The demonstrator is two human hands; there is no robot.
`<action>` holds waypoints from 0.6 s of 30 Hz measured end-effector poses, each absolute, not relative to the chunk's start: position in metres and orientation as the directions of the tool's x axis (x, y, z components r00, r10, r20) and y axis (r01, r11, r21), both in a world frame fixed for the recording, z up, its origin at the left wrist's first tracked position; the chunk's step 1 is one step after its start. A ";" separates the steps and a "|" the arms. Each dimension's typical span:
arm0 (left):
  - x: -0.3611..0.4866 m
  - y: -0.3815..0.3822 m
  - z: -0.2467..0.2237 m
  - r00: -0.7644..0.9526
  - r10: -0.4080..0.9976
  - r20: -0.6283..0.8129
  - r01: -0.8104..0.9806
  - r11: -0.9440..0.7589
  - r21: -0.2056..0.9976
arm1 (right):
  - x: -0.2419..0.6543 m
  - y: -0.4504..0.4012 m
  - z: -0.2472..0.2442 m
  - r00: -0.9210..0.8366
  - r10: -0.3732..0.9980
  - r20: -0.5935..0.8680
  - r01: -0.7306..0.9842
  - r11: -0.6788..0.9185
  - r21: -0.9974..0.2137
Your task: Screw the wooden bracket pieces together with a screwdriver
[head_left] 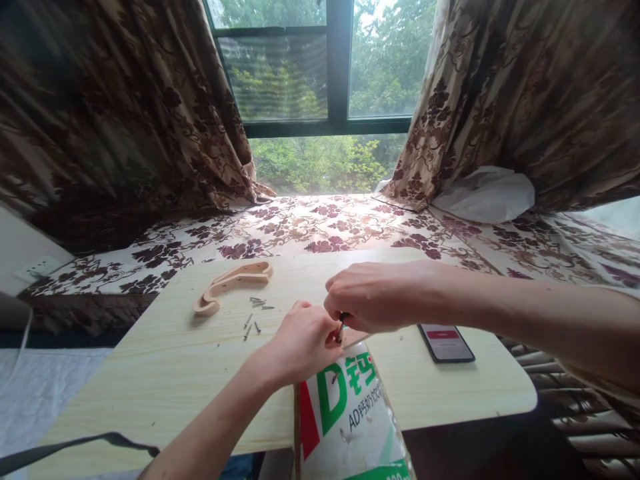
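Note:
My right hand [363, 297] is closed around the dark handle of a screwdriver [342, 320], whose metal shaft points down beside my left fingers. My left hand [307, 340] has its fingers pressed together at the screwdriver's tip; what they pinch is too small to make out. Under both hands lies a flat light-brown piece [354, 337], mostly hidden. It rests at the top of a white carton [350, 413] with green and red print, at the table's front edge. Several loose screws [257, 302] lie left of my hands.
A curved wooden piece [233, 283] lies at the back left of the pale table [200, 373]. A phone [446, 343] is to the right, under my right forearm. Behind are a patterned cloth ledge [325, 227], a white plastic bag [487, 193], curtains and a window. A dark strap [100, 438] crosses the lower left.

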State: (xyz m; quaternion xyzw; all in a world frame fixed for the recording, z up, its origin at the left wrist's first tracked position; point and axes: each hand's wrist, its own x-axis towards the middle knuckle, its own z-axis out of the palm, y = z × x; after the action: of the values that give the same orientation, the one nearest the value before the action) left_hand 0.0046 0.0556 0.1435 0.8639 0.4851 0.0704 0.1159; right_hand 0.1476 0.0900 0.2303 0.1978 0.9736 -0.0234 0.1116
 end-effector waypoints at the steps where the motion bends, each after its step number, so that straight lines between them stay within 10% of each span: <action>1: 0.004 0.056 0.144 0.530 0.848 0.000 0.816 -0.510 0.272 | 0.147 0.090 0.231 -0.893 0.377 -0.247 0.394 0.919 -0.022; 18: -0.002 0.061 0.143 0.544 0.839 -0.020 0.785 -0.500 0.366 | 0.141 0.092 0.234 -0.884 0.358 -0.300 0.387 0.921 -0.041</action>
State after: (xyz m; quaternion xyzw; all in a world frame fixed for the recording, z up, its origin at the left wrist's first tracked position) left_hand -0.0016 0.0613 0.1427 0.8623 0.4708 0.0801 0.1685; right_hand 0.1415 0.0923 0.2340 0.1922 0.9693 -0.0500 0.1448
